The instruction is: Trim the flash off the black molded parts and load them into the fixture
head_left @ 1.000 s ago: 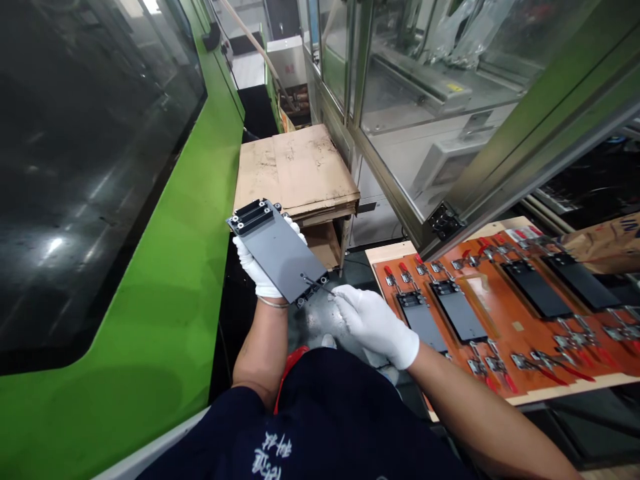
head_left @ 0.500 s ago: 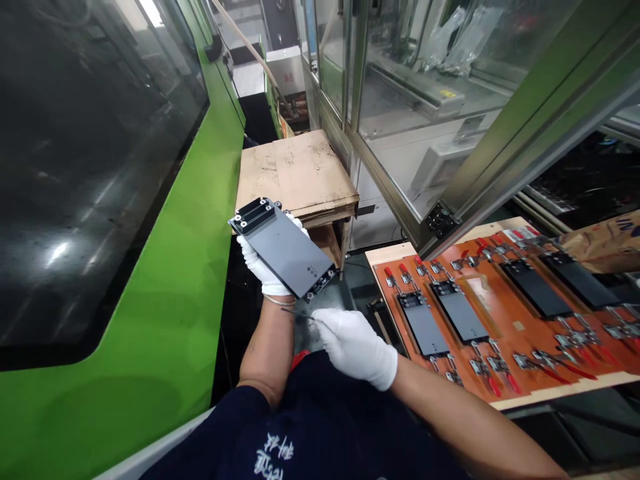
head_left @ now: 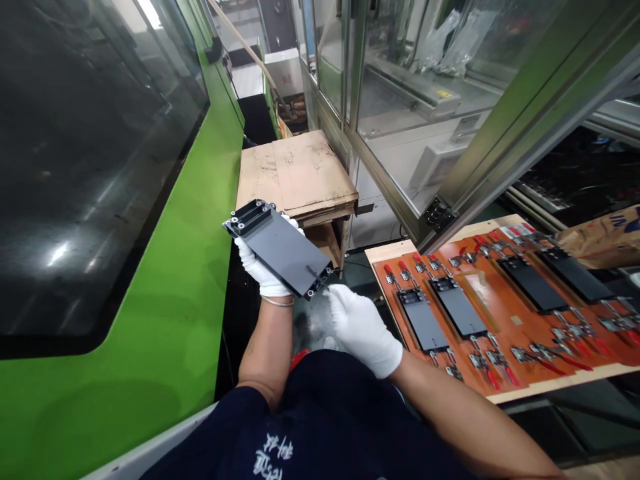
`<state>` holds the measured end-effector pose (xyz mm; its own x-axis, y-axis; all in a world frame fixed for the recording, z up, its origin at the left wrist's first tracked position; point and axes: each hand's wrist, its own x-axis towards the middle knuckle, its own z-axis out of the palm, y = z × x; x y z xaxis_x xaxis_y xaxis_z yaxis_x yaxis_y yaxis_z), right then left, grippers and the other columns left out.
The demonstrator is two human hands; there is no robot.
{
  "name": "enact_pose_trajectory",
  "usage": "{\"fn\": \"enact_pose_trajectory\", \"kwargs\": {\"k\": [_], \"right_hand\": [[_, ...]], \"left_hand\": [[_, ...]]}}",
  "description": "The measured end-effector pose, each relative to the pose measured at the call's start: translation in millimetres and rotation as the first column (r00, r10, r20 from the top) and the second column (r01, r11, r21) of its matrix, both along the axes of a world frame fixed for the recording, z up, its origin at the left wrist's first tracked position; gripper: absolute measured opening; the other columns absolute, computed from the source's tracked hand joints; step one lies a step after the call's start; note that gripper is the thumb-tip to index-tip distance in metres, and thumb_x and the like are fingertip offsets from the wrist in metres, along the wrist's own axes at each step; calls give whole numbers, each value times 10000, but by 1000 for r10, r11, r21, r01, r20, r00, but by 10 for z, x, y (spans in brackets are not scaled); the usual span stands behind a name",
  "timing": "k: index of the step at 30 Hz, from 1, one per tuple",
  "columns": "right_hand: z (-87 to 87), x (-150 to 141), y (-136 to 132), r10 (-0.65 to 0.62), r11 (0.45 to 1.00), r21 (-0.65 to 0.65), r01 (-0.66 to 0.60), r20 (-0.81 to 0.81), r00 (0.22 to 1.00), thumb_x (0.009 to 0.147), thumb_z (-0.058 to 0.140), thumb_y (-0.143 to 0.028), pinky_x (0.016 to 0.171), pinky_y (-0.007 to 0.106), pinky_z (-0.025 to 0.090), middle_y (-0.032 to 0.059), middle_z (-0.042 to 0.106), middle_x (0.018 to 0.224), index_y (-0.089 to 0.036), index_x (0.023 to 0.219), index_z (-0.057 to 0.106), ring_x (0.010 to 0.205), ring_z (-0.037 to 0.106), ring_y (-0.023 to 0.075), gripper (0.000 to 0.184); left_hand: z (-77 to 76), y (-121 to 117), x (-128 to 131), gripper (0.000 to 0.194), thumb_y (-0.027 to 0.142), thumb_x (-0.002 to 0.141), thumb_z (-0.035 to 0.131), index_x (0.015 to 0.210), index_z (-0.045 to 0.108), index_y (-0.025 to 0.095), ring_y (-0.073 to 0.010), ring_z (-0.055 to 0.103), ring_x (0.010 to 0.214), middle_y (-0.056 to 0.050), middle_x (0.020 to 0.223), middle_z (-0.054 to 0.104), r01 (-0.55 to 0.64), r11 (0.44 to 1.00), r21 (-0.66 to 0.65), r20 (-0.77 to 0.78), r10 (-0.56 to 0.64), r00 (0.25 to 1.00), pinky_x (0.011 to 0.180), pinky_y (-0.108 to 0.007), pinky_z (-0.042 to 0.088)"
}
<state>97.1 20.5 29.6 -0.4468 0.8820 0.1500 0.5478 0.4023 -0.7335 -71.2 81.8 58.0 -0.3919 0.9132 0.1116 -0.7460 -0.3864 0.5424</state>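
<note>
My left hand (head_left: 260, 267), in a white glove, grips a flat dark-grey plastic panel (head_left: 285, 250) from below and along its edge. The panel is tilted. A black framed section with metal-looking round inserts is at its far-left end, and more inserts show at the near corner. My right hand (head_left: 363, 330), also gloved in white, is closed just beside the panel's near-right end. Its fingers pinch a thin dark tool (head_left: 317, 275), whose tip reaches over that end of the panel. What kind of tool it is I cannot make out.
A fixture board (head_left: 517, 340) at right holds several similar panels (head_left: 425, 319) among red-handled toggle clamps. Flat cardboard (head_left: 305, 170) lies on a stand ahead. A green machine (head_left: 165, 267) stands close on the left; a metal-framed glass door (head_left: 395, 180) stands ahead right.
My right hand has moved up and slightly right, bringing the thin tool from below the panel to its near-right end. The panel has shifted slightly left in my left hand.
</note>
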Motion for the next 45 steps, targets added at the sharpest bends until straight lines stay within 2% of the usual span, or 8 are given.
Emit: {"fn": "enact_pose_trajectory", "kwargs": {"k": [3,7,12,17,23,26,37,45], "right_hand": [[-20,95,80,-82,997,-26,79,-126,989,988,362,-257,797,353,555,118,723,1004,-189,1077,646,861,702,236,306],[-29,280,250,-94,995,-59,83,-223,970,977,398,-289,723,334,562,52,715,839,-189,1124,626,717,674,197,289],[-39,424,423,107,973,222,-56,-225,969,938,477,-212,874,340,567,65,751,1000,-215,1023,699,945,707,204,238],[-54,412,474,226,926,341,-162,-156,962,950,466,-144,779,294,575,47,735,954,-241,1081,718,872,702,175,300],[-167,348,452,251,842,495,-213,-11,968,914,494,-102,612,254,504,59,652,894,-219,1056,726,742,629,165,297],[-201,335,446,304,833,491,-255,-21,952,916,494,-92,609,237,490,45,617,868,-221,1042,723,732,610,150,291],[-218,335,462,187,903,398,-161,-28,982,941,493,-131,648,235,477,38,575,881,-239,1008,721,766,583,145,261],[-226,359,454,173,912,391,-125,-89,981,923,489,-110,675,260,492,49,568,880,-219,999,740,792,586,165,285]], "left_hand": [[-10,-16,-53,614,721,784,611,1173,666,249,-266,636,1013,-77,1053,688,-22,1000,11,14,22,1000,899,-405,529],[-52,-66,-99,620,737,858,487,1059,684,185,-264,681,940,-95,977,723,44,989,-142,60,-36,998,901,-442,548],[-80,-155,-40,551,603,959,371,986,699,161,-252,703,830,-111,892,744,214,908,-362,199,-149,969,846,-429,570],[-111,-161,58,544,560,964,368,852,700,143,-234,678,682,-109,759,718,319,872,-371,250,-237,939,656,-363,558],[-135,-109,131,553,546,975,351,847,703,140,-232,675,701,-116,777,721,315,845,-432,291,-200,935,713,-376,563],[-158,-93,141,511,529,969,377,845,704,156,-246,681,706,-98,757,718,303,852,-427,295,-186,937,708,-402,567],[-328,-65,61,569,547,956,372,910,715,96,-277,691,741,-157,810,721,373,828,-419,266,-281,922,692,-421,573],[-292,-47,126,546,554,964,354,856,689,137,-244,672,714,-136,796,712,390,802,-452,274,-292,917,692,-386,556]]}}
